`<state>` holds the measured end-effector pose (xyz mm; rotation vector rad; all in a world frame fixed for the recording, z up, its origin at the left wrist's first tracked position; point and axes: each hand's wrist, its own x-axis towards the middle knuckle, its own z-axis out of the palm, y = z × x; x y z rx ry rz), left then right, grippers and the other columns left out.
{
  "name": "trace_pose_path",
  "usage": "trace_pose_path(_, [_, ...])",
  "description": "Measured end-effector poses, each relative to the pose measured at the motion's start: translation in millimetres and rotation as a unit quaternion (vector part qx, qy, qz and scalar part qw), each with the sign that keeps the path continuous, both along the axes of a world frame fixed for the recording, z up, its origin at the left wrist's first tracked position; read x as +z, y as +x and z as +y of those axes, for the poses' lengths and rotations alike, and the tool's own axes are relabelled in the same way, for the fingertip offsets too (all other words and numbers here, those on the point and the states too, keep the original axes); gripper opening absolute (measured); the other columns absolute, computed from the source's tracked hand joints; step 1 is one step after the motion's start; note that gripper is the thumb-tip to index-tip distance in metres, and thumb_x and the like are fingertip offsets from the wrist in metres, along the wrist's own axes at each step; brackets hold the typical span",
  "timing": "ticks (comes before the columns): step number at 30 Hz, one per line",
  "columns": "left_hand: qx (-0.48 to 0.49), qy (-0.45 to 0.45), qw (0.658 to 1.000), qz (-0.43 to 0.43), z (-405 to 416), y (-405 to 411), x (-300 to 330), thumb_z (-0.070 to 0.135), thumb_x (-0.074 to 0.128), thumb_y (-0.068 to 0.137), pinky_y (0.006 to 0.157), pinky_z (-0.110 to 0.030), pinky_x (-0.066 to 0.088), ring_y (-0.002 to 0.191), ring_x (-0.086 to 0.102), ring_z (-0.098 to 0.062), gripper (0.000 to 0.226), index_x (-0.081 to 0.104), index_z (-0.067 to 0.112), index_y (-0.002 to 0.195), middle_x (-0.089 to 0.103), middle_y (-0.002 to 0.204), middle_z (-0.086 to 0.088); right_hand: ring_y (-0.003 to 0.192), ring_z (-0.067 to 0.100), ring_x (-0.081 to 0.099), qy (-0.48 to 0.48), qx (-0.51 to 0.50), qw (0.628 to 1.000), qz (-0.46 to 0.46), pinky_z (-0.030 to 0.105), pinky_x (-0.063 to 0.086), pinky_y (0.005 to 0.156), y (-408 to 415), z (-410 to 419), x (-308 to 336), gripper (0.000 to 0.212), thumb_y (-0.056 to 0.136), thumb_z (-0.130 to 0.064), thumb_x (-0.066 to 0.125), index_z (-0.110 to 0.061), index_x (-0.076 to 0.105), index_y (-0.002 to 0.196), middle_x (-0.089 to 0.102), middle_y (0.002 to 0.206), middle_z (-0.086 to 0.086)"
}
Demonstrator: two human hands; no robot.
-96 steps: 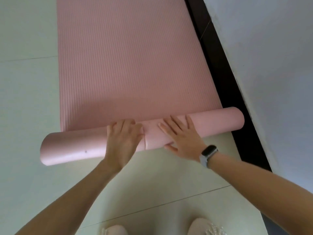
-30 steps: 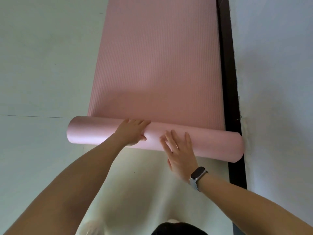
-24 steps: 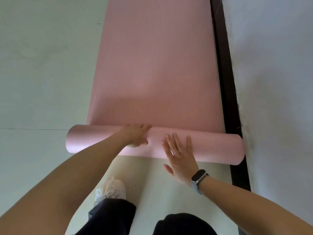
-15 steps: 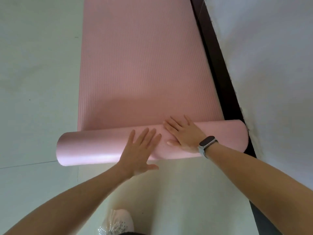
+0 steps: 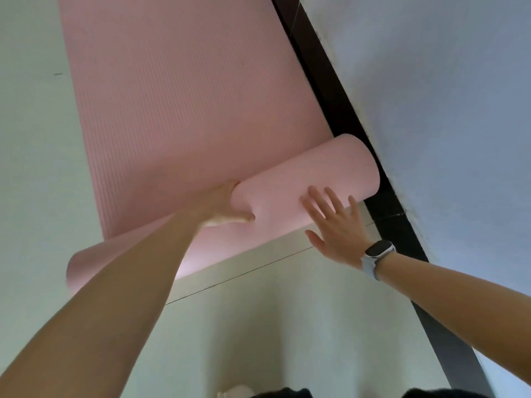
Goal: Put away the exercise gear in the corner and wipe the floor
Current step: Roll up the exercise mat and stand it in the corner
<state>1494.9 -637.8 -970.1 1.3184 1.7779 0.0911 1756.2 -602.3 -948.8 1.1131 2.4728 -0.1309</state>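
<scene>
**Mat half-rolled along the wall**

Pale tiled floor [image 5: 287, 326], w/ a dark skirting strip [image 5: 339, 104] running along the white wall [image 5: 431, 81] on the right.

Starting at the fingers: the right hand [image 5: 334, 228] has its fingers [image 5: 314, 198] straight and spread, tips and upper palm laid flat on the near face of the roll, thumb splayed out below toward the floor. Nothing is pinched; it reads as a flat pushing contact, prob. to drive the roll fwd and keep that end tight. A light-banded smartwatch [image 5: 377, 254] sits on that wrist.

The left hand [image 5: 222, 206] is curled over the top of the roll: thumb hooked in front, denting the foam, while the other fingers go over the far side and are hidden, so their exact lie can't be told. Likely it tucks the layer under so the winding stays snug.

The pink exercise mat [image 5: 178, 110] lies on the floor just beside the skirting, far part flat and ribbed side up, near part wound into a thick roll [image 5: 310, 179]. The roll sits skewed, its right end further fwd and close to the wall, its left end partly behind the left forearm.

Judgement: rolling is well underway but much mat is left; floor wiping not yet begun. Risk: the skew could make the roll telescope unless squared up.
</scene>
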Motion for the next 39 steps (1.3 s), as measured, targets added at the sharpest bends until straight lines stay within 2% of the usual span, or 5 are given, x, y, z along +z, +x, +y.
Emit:
trace_pose_path(21, [-0.085,-0.077,0.992,-0.060,17,9,15,0.047,0.078,0.057,0.094,-0.036,0.043,0.111,0.053,-0.018,0.086,0.036,0.041,0.132,0.054,0.128,0.012,0.128,0.027,0.041,-0.216,0.039,0.974,-0.058,0.043,0.031,0.103,-43,99,5,0.085,0.075,-0.070,0.051,-0.035,0.016,0.144,0.042,0.142,0.004])
trace_pose_path(26, [-0.046,0.273,0.925,0.261,-1,17,13,0.045,0.069,0.067,0.086,-0.042,0.041,0.102,0.058,-0.031,0.056,0.055,0.023,0.116,0.058,0.118,-0.007,0.131,0.024,0.040,-0.318,-0.034,0.947,-0.007,0.036,0.032,0.107,-65,136,-9,0.080,0.080,-0.064,0.052,-0.028,0.021,0.145,0.037,0.147,0.002])
trace_pose_path(28, [-0.067,0.369,0.881,0.287,-26,32,6,0.043,0.059,0.077,0.075,-0.037,0.040,0.088,0.059,-0.028,0.037,0.059,0.017,0.104,0.065,0.100,-0.006,0.134,0.025,0.036,-0.300,-0.057,0.952,0.001,0.036,0.028,0.110,-75,143,-10,0.073,0.084,-0.059,0.050,-0.024,0.028,0.143,0.035,0.148,0.005])
trace_pose_path(33, [-0.200,0.257,0.892,0.315,-40,17,-20,0.075,0.066,0.051,0.097,-0.041,0.027,0.124,0.044,-0.029,0.112,0.034,0.011,0.138,0.048,0.139,-0.013,0.114,0.035,0.051,0.036,0.069,0.980,0.182,0.050,0.034,0.101,-82,99,-6,0.043,0.083,-0.023,0.036,-0.011,0.055,0.119,0.055,0.126,0.015])
trace_pose_path(39, [-0.203,0.247,0.883,0.344,24,-42,-13,0.076,0.063,0.044,0.099,-0.057,0.039,0.121,0.052,-0.036,0.112,0.035,0.016,0.134,0.053,0.135,-0.015,0.135,0.031,0.030,0.038,0.164,0.974,0.154,0.066,0.027,0.103,-70,47,-43,0.057,0.087,-0.036,0.038,-0.009,0.035,0.138,0.038,0.146,0.015])
